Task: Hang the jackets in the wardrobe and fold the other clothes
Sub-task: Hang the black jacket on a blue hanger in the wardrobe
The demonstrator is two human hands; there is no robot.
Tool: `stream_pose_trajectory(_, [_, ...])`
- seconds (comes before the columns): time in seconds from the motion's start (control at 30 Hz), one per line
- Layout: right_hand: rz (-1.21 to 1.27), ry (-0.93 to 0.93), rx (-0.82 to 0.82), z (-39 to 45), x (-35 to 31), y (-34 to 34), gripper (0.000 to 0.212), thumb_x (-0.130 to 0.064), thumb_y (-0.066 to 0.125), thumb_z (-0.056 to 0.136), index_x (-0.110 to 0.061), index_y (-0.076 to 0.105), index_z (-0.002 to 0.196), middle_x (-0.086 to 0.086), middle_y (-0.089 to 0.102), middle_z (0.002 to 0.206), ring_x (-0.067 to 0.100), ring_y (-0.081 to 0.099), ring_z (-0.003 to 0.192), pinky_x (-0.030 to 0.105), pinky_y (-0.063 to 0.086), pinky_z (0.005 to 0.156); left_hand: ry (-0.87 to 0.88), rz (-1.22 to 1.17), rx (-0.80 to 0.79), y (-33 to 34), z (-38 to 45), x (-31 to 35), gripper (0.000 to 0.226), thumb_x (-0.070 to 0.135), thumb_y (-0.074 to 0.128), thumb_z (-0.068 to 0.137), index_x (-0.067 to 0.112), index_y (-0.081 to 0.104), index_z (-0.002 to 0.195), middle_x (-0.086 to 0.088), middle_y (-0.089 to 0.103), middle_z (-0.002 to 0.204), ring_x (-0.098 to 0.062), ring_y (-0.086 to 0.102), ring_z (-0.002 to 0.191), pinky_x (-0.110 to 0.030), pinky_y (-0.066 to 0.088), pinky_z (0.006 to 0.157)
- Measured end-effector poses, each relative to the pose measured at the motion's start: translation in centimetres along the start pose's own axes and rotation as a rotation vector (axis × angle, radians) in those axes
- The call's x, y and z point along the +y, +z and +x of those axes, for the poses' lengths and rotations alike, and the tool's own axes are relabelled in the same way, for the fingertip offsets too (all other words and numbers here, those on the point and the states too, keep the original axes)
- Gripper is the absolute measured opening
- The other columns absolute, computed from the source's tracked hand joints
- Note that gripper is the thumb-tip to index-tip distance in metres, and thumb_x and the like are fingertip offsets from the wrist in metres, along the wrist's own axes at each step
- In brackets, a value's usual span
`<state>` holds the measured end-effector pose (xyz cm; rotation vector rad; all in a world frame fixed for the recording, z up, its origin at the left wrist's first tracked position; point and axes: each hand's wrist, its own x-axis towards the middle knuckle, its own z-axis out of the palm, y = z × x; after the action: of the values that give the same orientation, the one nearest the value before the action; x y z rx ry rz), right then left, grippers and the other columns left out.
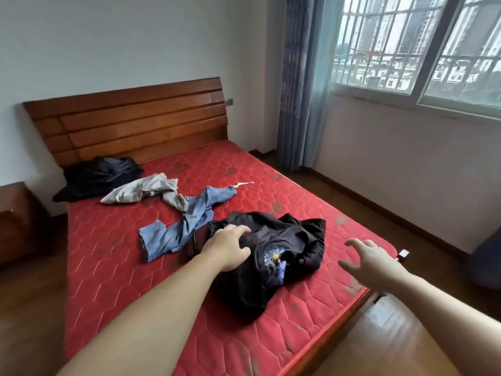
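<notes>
Jacket (287, 256), black and crumpled, lay on the red mattress (113, 240) at 6 o'clock of the jeans (184, 223). Left hand (230, 245) rested on it, fingers curled, holding nothing; right hand (371, 256) hovered wide at 3 o'clock. Best: find the collar, lift, shake flat.

On the mattress (108, 267), a jacket (292, 240) lies nearest, jeans (187, 223) left of it, two more garments (146, 189) behind
</notes>
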<state>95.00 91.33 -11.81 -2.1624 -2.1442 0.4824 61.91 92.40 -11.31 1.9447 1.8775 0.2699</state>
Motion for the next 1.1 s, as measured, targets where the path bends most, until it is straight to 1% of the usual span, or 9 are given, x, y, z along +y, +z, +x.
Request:
stream_pose_trajectory(0.13, [-0.068,-0.039,0.016,6.2,-0.5,0.5,0.064,-0.065,0.05,0.085,-0.033,0.037,0.139,0.003,0.046,0.136,0.022,0.052,0.112,0.039,0.051,0.089,-0.023,-0.062,0.005,1.5,6.0,-1.3,0.052,0.036,0.053,0.085,0.038,0.045,0.135,0.008,0.044,0.14,-0.019,0.044,0.127,-0.042,0.041,0.104])
stream_pose_trajectory(0.33, [-0.086,-0.056,-0.128,15.2,-0.8,4.5,0.064,-0.06,0.053,0.086,-0.029,0.037,0.139,0.008,0.046,0.136,0.031,0.049,0.119,0.044,0.047,0.095,-0.126,-0.078,-0.097,6.7,12.1,-3.3,0.051,0.035,0.054,0.086,0.037,0.044,0.136,0.005,0.044,0.141,-0.022,0.044,0.128,-0.042,0.041,0.104])
stream_pose_trajectory(0.6, [0.026,-0.049,-0.321,29.2,0.5,16.8,0.067,-0.05,0.062,0.083,-0.019,0.039,0.137,0.014,0.043,0.134,0.04,0.047,0.12,0.045,0.044,0.098,-0.275,-0.019,-0.21,17.1,22.7,-5.0,0.061,0.047,0.059,0.083,0.035,0.039,0.14,-0.001,0.045,0.14,-0.026,0.046,0.127,-0.044,0.041,0.103])
stream_pose_trajectory(0.67, [0.04,-0.063,-0.344,32.1,1.1,20.9,0.077,-0.05,0.066,0.08,-0.022,0.031,0.143,0.012,0.034,0.144,0.04,0.042,0.126,0.046,0.041,0.102,-0.303,-0.007,-0.248,20.7,25.1,-5.3,0.07,0.051,0.062,0.081,0.03,0.036,0.143,-0.003,0.045,0.142,-0.027,0.047,0.127,-0.043,0.041,0.102])
stream_pose_trajectory(0.77, [-0.1,-0.192,-0.275,35.7,1.9,26.8,0.101,-0.058,0.069,0.073,-0.031,0.009,0.15,0.0,0.003,0.16,0.035,0.016,0.143,0.052,0.033,0.105,-0.362,0.02,-0.302,26.2,27.3,-6.5,0.086,0.055,0.066,0.077,0.027,0.026,0.148,-0.002,0.04,0.148,-0.027,0.044,0.132,-0.045,0.04,0.104])
stream_pose_trajectory(0.87, [-0.205,-0.319,-0.271,37.9,2.0,31.7,0.097,-0.057,0.065,0.076,-0.037,0.005,0.15,-0.002,-0.007,0.162,0.034,0.0,0.147,0.055,0.025,0.109,-0.468,0.001,-0.383,30.3,27.8,-8.1,0.111,0.061,0.073,0.069,0.032,0.005,0.153,-0.004,0.017,0.16,-0.029,0.031,0.141,-0.05,0.037,0.108])
stream_pose_trajectory(0.97, [-0.201,-0.345,-0.308,39.1,1.1,34.8,0.058,-0.032,0.058,0.085,-0.033,0.037,0.139,0.004,0.027,0.155,0.029,0.02,0.143,0.053,0.021,0.11,-0.525,-0.032,-0.405,33.3,27.8,-9.3,0.119,0.06,0.075,0.067,0.041,-0.006,0.151,-0.005,0.004,0.162,-0.035,0.032,0.14,-0.049,0.037,0.107])
stream_pose_trajectory(1.03, [-0.029,-0.275,-0.31,39.1,0.4,35.5,0.038,-0.017,0.051,0.082,-0.027,0.054,0.119,0.008,0.061,0.126,0.029,0.049,0.122,0.047,0.027,0.106,-0.511,-0.034,-0.354,34.6,27.6,-9.8,0.117,0.059,0.075,0.066,0.043,-0.005,0.149,-0.003,0.009,0.161,-0.036,0.039,0.134,-0.048,0.041,0.104])
stream_pose_trajectory(1.1, [0.161,-0.21,-0.303,38.4,-0.3,35.6,0.032,-0.014,0.05,0.081,-0.022,0.06,0.111,0.012,0.069,0.108,0.035,0.058,0.106,0.043,0.038,0.098,-0.534,-0.085,-0.299,35.2,27.2,-10.1,0.119,0.061,0.077,0.062,0.046,-0.006,0.147,0.001,0.013,0.159,-0.035,0.039,0.133,-0.048,0.041,0.103])
